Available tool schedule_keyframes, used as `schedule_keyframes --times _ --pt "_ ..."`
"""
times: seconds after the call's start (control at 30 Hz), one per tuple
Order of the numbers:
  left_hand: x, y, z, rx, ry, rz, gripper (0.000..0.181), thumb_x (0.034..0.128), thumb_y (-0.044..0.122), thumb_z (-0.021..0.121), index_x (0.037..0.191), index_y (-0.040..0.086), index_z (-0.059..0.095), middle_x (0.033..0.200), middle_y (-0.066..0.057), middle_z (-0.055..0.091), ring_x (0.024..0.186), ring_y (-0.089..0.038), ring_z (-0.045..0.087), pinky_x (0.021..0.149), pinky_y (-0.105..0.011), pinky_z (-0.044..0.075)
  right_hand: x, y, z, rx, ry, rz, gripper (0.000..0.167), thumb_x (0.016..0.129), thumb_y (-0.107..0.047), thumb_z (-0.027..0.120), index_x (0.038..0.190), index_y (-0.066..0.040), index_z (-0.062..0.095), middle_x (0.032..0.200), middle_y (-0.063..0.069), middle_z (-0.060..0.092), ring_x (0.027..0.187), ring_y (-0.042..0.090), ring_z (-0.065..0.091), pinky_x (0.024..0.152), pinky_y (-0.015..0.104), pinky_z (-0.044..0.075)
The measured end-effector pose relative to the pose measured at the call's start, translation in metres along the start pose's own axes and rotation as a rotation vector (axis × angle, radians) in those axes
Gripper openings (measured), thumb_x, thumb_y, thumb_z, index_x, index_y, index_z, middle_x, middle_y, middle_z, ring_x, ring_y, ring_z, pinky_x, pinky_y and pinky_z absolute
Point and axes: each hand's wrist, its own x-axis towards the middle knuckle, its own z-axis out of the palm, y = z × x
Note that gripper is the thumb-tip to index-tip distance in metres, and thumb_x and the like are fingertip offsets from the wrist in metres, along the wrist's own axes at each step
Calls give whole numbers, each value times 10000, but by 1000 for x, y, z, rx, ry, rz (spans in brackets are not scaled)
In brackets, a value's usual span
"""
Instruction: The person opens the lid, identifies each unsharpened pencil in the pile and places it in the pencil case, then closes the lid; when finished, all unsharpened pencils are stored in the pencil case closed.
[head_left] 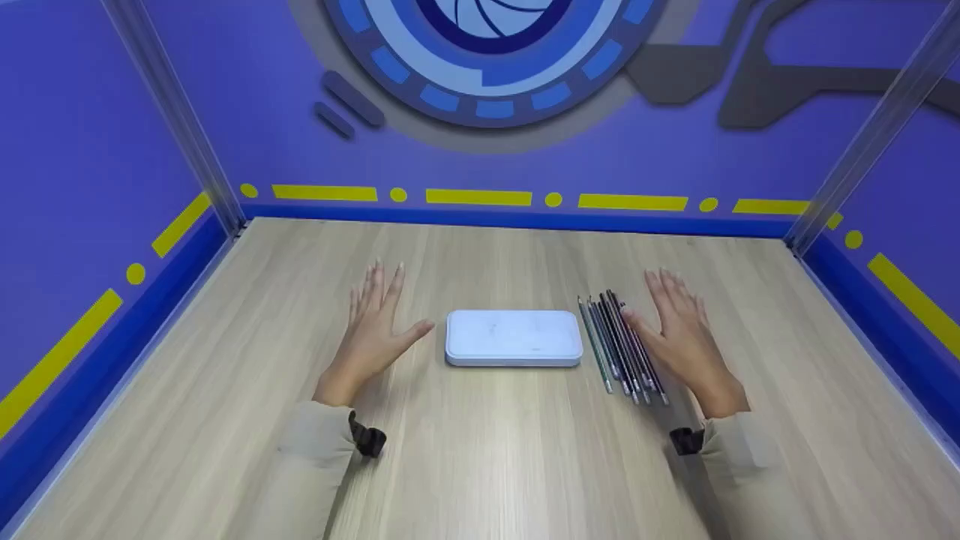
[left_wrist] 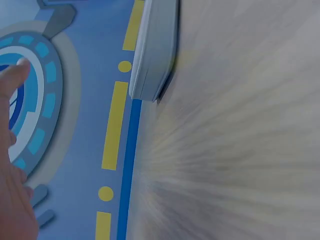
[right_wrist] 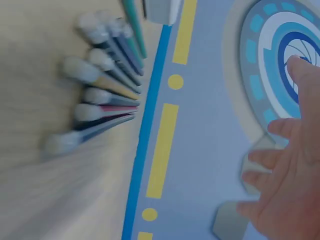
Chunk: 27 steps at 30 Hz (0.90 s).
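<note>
On the wood-grain table (head_left: 480,465), between the left hand (head_left: 371,339) and right hand (head_left: 682,345), fingers outstretched and gripping nothing, a white case (head_left: 514,335) lies near the left thumb (head_left: 412,334); slim pencils (head_left: 618,345) lie between case and right hand.

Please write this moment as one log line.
left grip: empty, near box; right grip: empty, near pencils; box: closed; pencils: beside box

The wood-grain tabletop (head_left: 495,450) bears a white case (head_left: 514,336) and, just beside it, pencils (head_left: 624,349).
</note>
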Motion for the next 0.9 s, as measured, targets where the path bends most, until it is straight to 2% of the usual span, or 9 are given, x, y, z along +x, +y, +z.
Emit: schedule_keyframes --times 0.13,0.3,0.5,0.67,0.8,0.9 --pt "-1 -7 0 -191 -113 -13 1002 839 548 656 1560 233 36 1630 -58 -77 1496 -304 -66 1201 -538 -37 10 -8 -3 58 -64 -87 742 972 -465 497 1547 -122 177 1597 184 161 1477 384 98 1189 575 -3" --pt "0 -13 11 -319 -204 -38 1039 817 438 733 1558 248 30 1632 -26 -45 1495 -312 -34 1205 -536 8 23 -22 1 70 -181 -184 740 960 -507 492 1549 -181 185 1610 112 166 1484 334 122 1191 570 82" --pt "1 -15 27 -372 -284 -38 1080 785 445 764 1555 255 31 1633 -22 -1 1491 -346 18 1203 -533 50 33 -41 13 22 -315 -256 727 934 -509 540 1536 -240 232 1602 50 218 1475 305 189 1171 559 204" --pt "5 -13 38 -398 -319 -40 1118 744 443 800 1558 215 69 1629 -14 56 1498 -281 64 1209 -491 105 39 -53 24 -8 -343 -339 698 932 -446 581 1520 -204 293 1582 59 275 1458 287 252 1164 525 251" --pt "8 -11 46 -415 -357 -42 1144 725 444 815 1557 150 87 1622 -40 98 1493 -239 106 1215 -437 123 40 -60 35 -31 -380 -377 673 929 -438 588 1505 -199 335 1575 43 295 1451 262 276 1160 496 277" --pt "11 -10 53 -410 -378 -40 1155 710 436 829 1555 125 105 1614 -75 133 1488 -253 130 1214 -432 135 39 -65 43 -75 -413 -389 662 928 -441 588 1498 -203 350 1569 52 305 1443 274 292 1151 495 292"
